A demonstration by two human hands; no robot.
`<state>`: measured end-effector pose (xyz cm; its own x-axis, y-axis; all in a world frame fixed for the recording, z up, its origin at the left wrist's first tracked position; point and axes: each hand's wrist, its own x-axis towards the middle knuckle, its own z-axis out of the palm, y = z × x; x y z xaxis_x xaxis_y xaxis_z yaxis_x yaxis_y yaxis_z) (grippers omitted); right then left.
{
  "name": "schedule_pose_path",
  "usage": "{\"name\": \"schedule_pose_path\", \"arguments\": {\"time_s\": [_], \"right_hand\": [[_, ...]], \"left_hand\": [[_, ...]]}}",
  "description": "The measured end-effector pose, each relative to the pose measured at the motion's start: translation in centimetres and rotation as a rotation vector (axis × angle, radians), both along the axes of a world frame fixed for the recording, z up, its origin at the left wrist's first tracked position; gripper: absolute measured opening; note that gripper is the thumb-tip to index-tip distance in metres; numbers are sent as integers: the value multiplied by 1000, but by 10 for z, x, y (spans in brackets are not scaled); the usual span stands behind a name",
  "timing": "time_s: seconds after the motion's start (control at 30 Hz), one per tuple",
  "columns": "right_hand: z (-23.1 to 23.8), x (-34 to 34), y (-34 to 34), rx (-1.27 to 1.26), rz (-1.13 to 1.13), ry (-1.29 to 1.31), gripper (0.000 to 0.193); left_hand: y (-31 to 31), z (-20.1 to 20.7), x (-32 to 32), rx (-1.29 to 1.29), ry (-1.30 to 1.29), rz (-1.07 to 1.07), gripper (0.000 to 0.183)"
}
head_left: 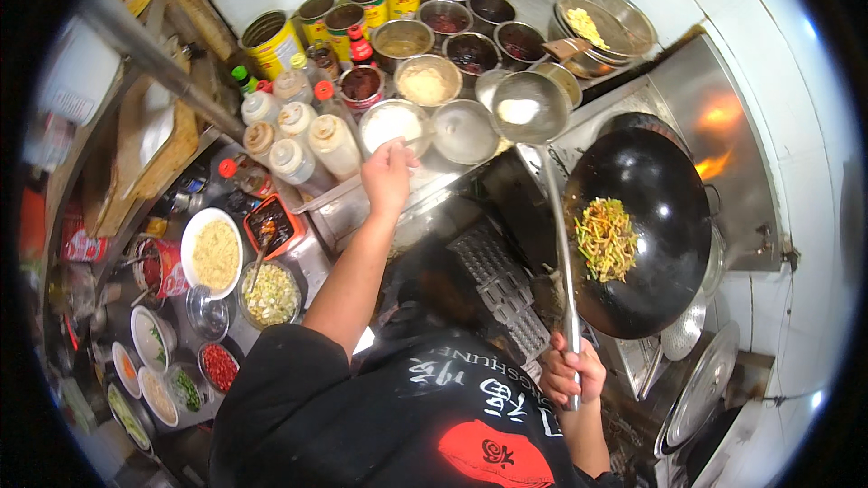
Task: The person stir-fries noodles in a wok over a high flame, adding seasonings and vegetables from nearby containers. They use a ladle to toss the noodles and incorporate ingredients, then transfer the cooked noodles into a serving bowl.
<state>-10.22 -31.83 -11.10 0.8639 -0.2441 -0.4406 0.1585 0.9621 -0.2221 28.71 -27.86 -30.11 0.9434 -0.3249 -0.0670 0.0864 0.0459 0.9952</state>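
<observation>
My right hand (573, 370) is wrapped round the long handle of a ladle (562, 253). The ladle's bowl is up by the seasoning bowls, and a little white stuff lies in it. At the near rim of a metal bowl of white powder (387, 123), my left hand (391, 173) is closed, its fingers bunched together; what they hold, if anything, I cannot make out. On the right stands a black wok (665, 235). Shredded food (606, 239), green, yellow and brown, lies piled in its left part.
Flames (714, 167) show behind the wok. Squeeze bottles (333, 143) crowd left of my left hand, with opened cans (271, 43) behind. Bowls of chopped ingredients (269, 293) stand at the left. A strainer with yellow food (624, 18) sits at the back right.
</observation>
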Motion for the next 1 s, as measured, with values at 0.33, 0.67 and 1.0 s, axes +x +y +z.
{"name": "schedule_pose_path", "arguments": {"time_s": [0.33,0.67,1.0], "right_hand": [[-15,-112,49,-1396,-1,1372,23],[-215,-199,83,-1549,-89,1655,39],[-249,-222,83,-1469,-38,1455,30]], "left_hand": [[-15,-42,-24,17,-67,-134,41],[-71,3,-276,239,883,-1094,56],[-86,12,-295,128,716,-858,30]]}}
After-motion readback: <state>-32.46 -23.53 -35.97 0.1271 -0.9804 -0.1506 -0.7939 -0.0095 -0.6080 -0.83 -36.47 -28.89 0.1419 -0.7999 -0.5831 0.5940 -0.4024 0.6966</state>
